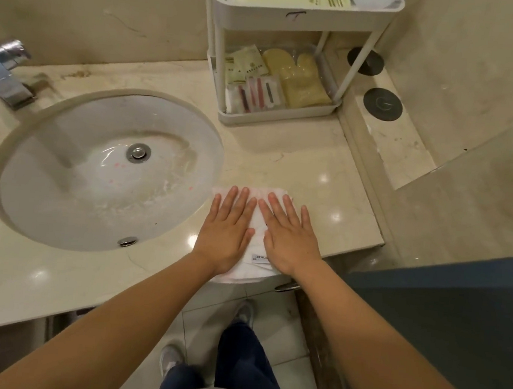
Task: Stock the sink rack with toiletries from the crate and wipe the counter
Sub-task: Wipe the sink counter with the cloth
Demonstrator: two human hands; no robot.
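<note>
both hands lie flat with fingers straight, the left hand (pixel 226 226) and right hand (pixel 289 235) side by side, pressing a folded white cloth (pixel 257 222) onto the beige marble counter (pixel 328 182). beyond the fingertips stands the white two-tier plastic rack (pixel 297 19) holding packaged toiletries (pixel 278 80); left of the left hand is the round white sink basin (pixel 102 185).

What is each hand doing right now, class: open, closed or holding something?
Left hand: open, fingers straight, pressing flat on the white cloth.
Right hand: open, fingers straight, pressing flat on the same cloth.
</note>
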